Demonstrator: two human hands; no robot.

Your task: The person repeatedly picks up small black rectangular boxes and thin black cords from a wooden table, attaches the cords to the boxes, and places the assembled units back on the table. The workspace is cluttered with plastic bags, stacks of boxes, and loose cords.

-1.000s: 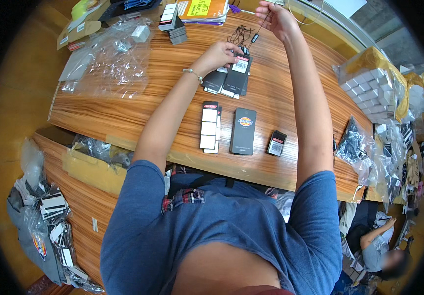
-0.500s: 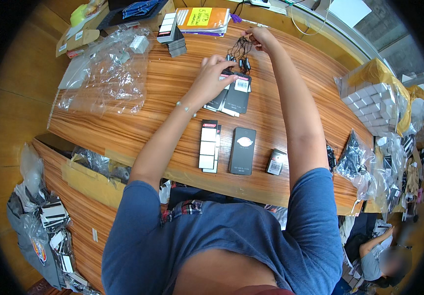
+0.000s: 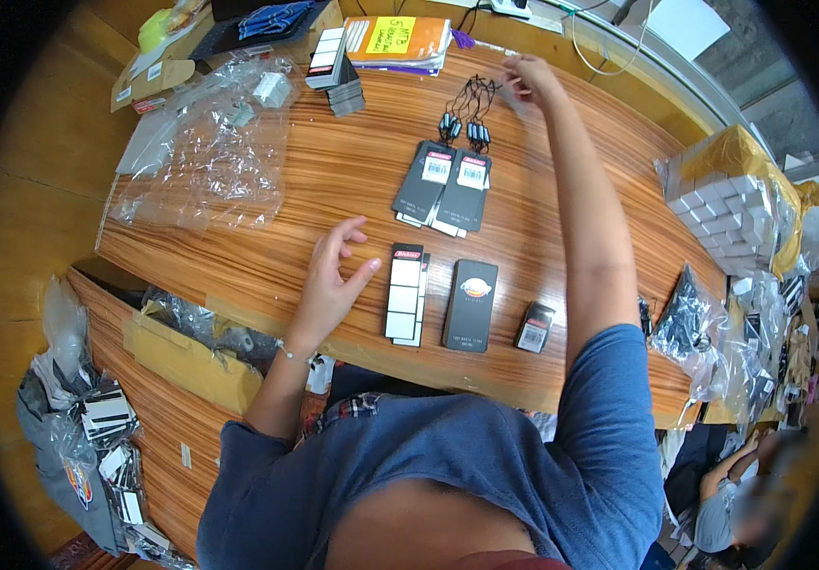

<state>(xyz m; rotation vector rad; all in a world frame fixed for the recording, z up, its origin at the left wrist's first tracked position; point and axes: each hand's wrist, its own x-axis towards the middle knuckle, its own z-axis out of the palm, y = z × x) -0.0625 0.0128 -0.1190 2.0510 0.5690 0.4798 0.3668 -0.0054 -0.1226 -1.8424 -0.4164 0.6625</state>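
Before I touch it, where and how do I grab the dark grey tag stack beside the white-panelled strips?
Probably pinch the dark grey tag stack by its two long edges, coming from the table's near side. It lies flat, one short end toward you, and gaps on both sides leave finger room.

The fingertips of the right hand (image 3: 531, 84) are blurred, and whether the black cords (image 3: 474, 95) are touched by them cannot be told. In the two piles of dark tags (image 3: 422, 193), the lower ones are mostly covered. A second card (image 3: 424, 280) is largely hidden by the white-panelled card (image 3: 404, 294). A black bundle (image 3: 645, 315) is partly hidden by the right forearm (image 3: 592, 204). A white device (image 3: 512, 8) is cut off by the top edge. A co-worker (image 3: 716, 521) is partly blurred.
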